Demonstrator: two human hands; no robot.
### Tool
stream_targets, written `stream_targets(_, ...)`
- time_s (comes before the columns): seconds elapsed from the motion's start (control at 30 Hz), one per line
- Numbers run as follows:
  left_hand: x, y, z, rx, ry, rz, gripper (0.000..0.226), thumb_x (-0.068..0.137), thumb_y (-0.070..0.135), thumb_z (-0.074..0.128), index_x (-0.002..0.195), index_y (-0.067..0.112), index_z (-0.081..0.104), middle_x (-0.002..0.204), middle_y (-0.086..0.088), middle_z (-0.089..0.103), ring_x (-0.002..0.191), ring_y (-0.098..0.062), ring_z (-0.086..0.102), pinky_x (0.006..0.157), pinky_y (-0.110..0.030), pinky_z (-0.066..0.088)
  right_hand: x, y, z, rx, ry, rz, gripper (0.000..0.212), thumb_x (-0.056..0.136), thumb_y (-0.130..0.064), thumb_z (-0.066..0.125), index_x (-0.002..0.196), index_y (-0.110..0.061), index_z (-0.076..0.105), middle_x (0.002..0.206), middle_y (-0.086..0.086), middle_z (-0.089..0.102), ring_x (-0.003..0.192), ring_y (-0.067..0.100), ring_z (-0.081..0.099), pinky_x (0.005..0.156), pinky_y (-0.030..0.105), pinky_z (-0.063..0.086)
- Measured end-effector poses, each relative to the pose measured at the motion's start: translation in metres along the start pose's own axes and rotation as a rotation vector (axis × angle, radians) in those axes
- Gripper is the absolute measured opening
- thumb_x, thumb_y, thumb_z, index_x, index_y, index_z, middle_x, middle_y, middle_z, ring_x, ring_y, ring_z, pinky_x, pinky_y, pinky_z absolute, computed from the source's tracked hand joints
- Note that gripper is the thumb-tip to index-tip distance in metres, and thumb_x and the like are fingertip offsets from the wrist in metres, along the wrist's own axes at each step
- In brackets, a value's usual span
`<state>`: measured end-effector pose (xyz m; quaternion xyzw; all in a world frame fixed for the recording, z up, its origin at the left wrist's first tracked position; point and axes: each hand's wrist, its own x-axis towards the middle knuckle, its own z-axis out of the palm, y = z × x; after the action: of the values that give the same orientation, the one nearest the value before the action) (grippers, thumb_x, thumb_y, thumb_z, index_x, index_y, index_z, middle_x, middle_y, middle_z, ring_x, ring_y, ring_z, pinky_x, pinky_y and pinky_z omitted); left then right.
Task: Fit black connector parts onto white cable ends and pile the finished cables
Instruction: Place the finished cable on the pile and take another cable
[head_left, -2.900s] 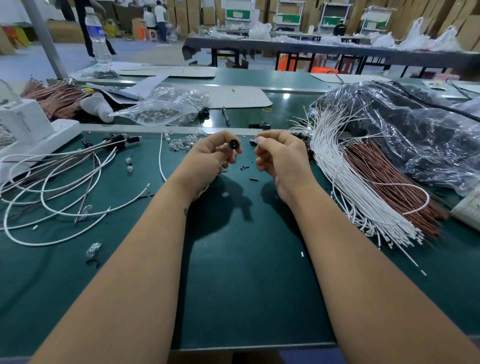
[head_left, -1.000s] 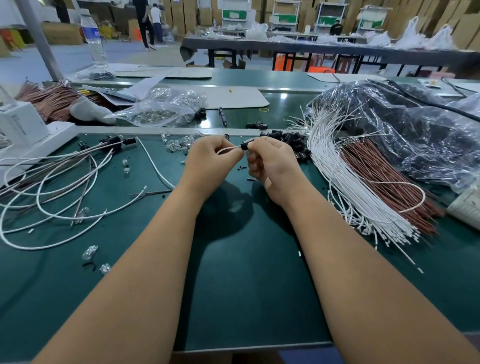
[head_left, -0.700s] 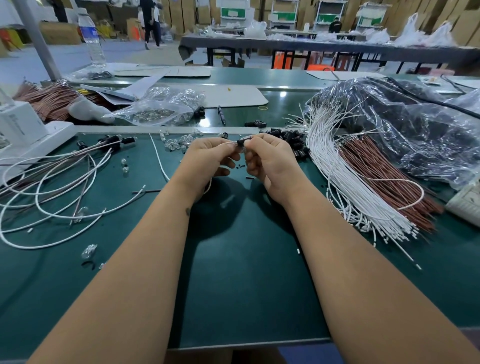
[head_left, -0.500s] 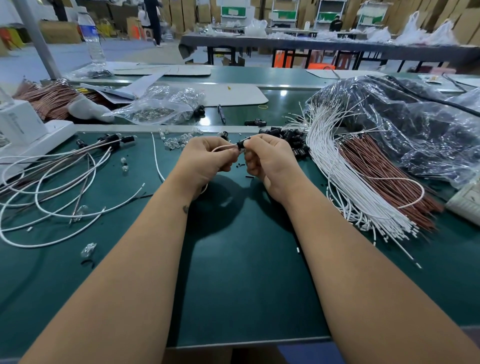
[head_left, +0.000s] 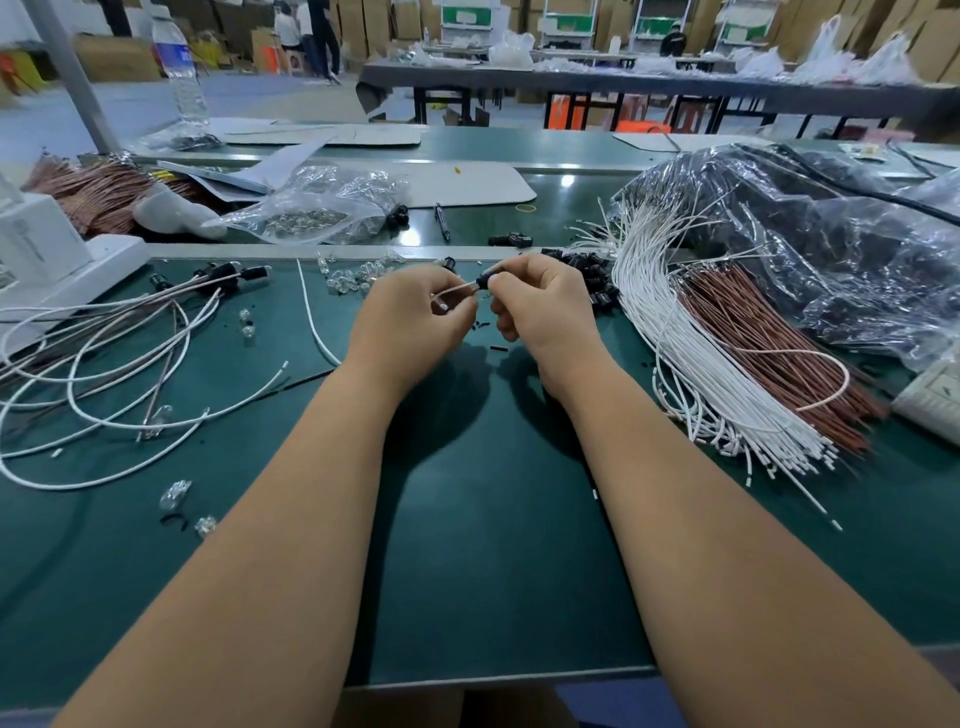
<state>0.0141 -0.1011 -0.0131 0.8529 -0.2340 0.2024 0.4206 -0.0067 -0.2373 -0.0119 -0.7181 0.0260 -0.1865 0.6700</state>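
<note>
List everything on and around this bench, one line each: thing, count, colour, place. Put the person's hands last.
black connector part: one, black, between the two hands, on a cable end
white cable: one in hand, white, running from the left hand back toward the far left
finished cables: a loose pile, white, near left on the mat
unfitted white cables: a large bundle, white, right of the hands
brown cables: a bundle, reddish brown, beside the white bundle
loose connector parts: a small heap, black, just right of the right hand
plastic bag: one, clear, far left of centre
water bottle: one, clear, far left
pen: one, dark, far centre
left hand: pinches the cable
right hand: pinches the connector part
</note>
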Motion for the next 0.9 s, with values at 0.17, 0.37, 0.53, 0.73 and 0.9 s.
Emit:
stream_targets(0.17,0.002,-0.002,0.001,0.179,-0.048,0.092,0.017,0.091,0.014,0.056,0.086,0.006,0.070,0.081,-0.012,0.068,0.078,-0.032,0.059,0.069,-0.041,0.048,-0.003,-0.001,0.002,-0.088,-0.074,-0.079,0.017,0.080,0.001,0.060,0.079,-0.015,0.067,0.054,-0.007,0.061,0.048,0.008,0.050,0.049,0.020,0.043)
stream_targets(0.37,0.002,-0.004,-0.009,-0.436,-0.104,-0.064,0.014,0.091,0.006,0.062,0.098,0.014,0.071,0.083,-0.003,0.069,0.077,-0.007,0.060,0.081,-0.020,0.047,0.000,-0.005,-0.001,0.304,-0.139,0.072,0.020,0.082,0.004,0.054,0.089,-0.011,0.066,0.061,0.003,0.059,0.048,0.013,0.049,0.048,0.022,0.042)
stream_targets(0.53,0.003,-0.006,-0.012,-0.564,-0.173,-0.047,0.023,0.091,0.001,0.059,0.109,0.013,0.067,0.089,0.013,0.073,0.089,-0.002,0.066,0.089,-0.019,0.051,0.002,-0.006,-0.007,0.418,-0.093,0.234,0.019,0.086,-0.002,0.041,0.080,-0.007,0.059,0.056,0.001,0.047,0.045,0.012,0.039,0.044,0.021,0.034)
stream_targets(0.73,0.002,-0.003,-0.011,-0.570,-0.251,-0.024,0.026,0.091,-0.003,0.058,0.107,0.014,0.069,0.088,0.015,0.074,0.089,0.001,0.063,0.084,-0.013,0.046,0.001,-0.009,-0.009,0.432,-0.102,0.264,0.019,0.088,-0.005,0.042,0.076,-0.009,0.057,0.056,0.000,0.045,0.043,0.012,0.038,0.042,0.019,0.033)
stream_targets(0.9,0.000,-0.001,-0.011,-0.608,-0.292,-0.048,0.028,0.091,-0.004,0.058,0.109,0.015,0.069,0.092,0.004,0.074,0.091,-0.002,0.061,0.090,-0.018,0.048,0.000,-0.009,-0.012,0.486,-0.081,0.278,0.020,0.087,-0.006,0.043,0.073,-0.011,0.057,0.052,-0.002,0.044,0.042,0.010,0.038,0.042,0.018,0.032)
